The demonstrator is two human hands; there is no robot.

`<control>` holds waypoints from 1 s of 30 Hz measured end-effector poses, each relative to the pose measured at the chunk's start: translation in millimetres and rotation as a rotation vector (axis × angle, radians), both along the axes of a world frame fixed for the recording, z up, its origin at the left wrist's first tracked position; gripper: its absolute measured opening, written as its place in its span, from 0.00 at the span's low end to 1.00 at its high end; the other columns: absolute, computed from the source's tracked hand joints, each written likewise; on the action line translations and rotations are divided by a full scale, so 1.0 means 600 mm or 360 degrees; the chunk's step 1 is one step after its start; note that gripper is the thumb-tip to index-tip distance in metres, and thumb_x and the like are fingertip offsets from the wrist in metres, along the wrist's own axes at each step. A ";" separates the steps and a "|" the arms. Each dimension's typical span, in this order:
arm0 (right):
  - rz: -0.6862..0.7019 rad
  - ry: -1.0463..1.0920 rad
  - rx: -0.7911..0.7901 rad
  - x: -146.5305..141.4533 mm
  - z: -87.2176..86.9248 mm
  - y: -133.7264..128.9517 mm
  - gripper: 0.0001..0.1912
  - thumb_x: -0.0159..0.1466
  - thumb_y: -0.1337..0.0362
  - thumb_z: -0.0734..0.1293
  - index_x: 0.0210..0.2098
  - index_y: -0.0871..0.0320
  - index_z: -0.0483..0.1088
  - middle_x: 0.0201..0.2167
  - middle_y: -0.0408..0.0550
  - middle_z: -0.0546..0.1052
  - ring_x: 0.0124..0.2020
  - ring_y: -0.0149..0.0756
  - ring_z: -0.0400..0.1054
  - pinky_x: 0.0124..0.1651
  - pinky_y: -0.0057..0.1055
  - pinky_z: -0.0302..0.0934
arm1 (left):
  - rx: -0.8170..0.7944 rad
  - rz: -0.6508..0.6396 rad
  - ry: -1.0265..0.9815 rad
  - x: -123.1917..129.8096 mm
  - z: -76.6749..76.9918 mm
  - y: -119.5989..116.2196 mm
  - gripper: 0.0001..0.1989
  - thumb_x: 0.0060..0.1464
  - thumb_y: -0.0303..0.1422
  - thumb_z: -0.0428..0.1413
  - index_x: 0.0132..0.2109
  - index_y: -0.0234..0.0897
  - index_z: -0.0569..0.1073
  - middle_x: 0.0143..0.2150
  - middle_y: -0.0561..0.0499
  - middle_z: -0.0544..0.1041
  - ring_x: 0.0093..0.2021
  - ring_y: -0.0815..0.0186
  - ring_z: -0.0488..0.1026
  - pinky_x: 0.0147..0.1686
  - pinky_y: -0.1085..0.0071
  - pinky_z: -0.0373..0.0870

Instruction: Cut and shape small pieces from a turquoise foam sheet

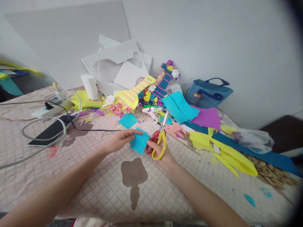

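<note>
My left hand (121,139) pinches the left edge of a small stack of turquoise paper squares (139,143), its index finger stretched across the top. In my right hand (165,155) is a pair of scissors (162,138) with one red and one yellow handle. Their blades point up and away from me, and my right thumb lies close to the stack's right edge. Whether it touches the paper I cannot tell. Just beyond the stack lies another turquoise piece (128,120). A white glue gun (152,114) rests behind the scissors.
Paper-flower guitars, one yellow (129,97) and one dark blue (163,83), stand at the back. Folded turquoise sheets (181,107), purple paper (207,118) and yellow strips (224,151) lie right, near peanuts (270,171). A tablet (53,130), grey cable (63,132) and power strip (46,108) lie left.
</note>
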State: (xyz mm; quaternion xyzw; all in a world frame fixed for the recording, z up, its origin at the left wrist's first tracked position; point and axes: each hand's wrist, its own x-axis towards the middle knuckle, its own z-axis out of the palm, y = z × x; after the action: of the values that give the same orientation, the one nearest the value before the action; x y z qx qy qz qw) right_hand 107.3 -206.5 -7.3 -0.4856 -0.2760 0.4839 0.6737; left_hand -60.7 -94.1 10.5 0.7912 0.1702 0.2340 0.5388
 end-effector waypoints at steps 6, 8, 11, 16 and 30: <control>-0.0050 0.0006 0.0013 0.001 -0.005 0.002 0.18 0.46 0.66 0.73 0.32 0.55 0.61 0.18 0.32 0.68 0.14 0.25 0.62 0.19 0.24 0.59 | -0.0174 0.0282 -0.0056 0.003 0.001 0.024 0.17 0.58 0.39 0.52 0.48 0.35 0.76 0.36 0.48 0.77 0.32 0.66 0.70 0.32 0.70 0.68; -0.0038 0.0032 0.0009 0.001 -0.010 0.003 0.18 0.47 0.66 0.73 0.33 0.55 0.61 0.18 0.32 0.68 0.14 0.26 0.62 0.19 0.25 0.60 | -0.0195 0.0396 -0.0113 0.010 0.005 0.055 0.16 0.55 0.37 0.53 0.46 0.34 0.76 0.35 0.48 0.76 0.32 0.66 0.70 0.33 0.69 0.69; 0.0003 0.0063 -0.0007 0.001 -0.016 0.003 0.19 0.47 0.66 0.73 0.32 0.55 0.60 0.18 0.32 0.68 0.14 0.26 0.62 0.19 0.25 0.59 | -0.0187 0.0387 -0.0019 0.024 0.020 0.110 0.14 0.51 0.34 0.54 0.43 0.33 0.76 0.38 0.47 0.75 0.34 0.66 0.71 0.35 0.68 0.72; -0.0008 0.0074 -0.0021 0.000 -0.014 0.003 0.19 0.45 0.65 0.73 0.32 0.55 0.61 0.17 0.32 0.68 0.14 0.26 0.62 0.19 0.25 0.60 | 0.0141 0.0131 0.0303 0.033 0.034 0.181 0.15 0.47 0.29 0.53 0.42 0.32 0.77 0.31 0.50 0.74 0.26 0.72 0.68 0.30 0.74 0.68; 0.0017 0.0116 -0.0048 0.002 -0.014 0.003 0.20 0.45 0.66 0.73 0.32 0.55 0.60 0.17 0.31 0.68 0.13 0.26 0.61 0.19 0.25 0.60 | 0.1004 0.0984 0.0790 0.012 0.044 0.106 0.22 0.58 0.38 0.48 0.56 0.32 0.68 0.48 0.34 0.74 0.46 0.49 0.71 0.43 0.59 0.65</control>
State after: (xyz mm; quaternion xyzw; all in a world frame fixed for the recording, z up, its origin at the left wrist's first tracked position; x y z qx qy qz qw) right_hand 108.2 -204.5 -15.6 -0.4763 -0.2466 0.5090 0.6732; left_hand -53.4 -30.2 36.8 0.8598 0.4404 0.2276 0.1224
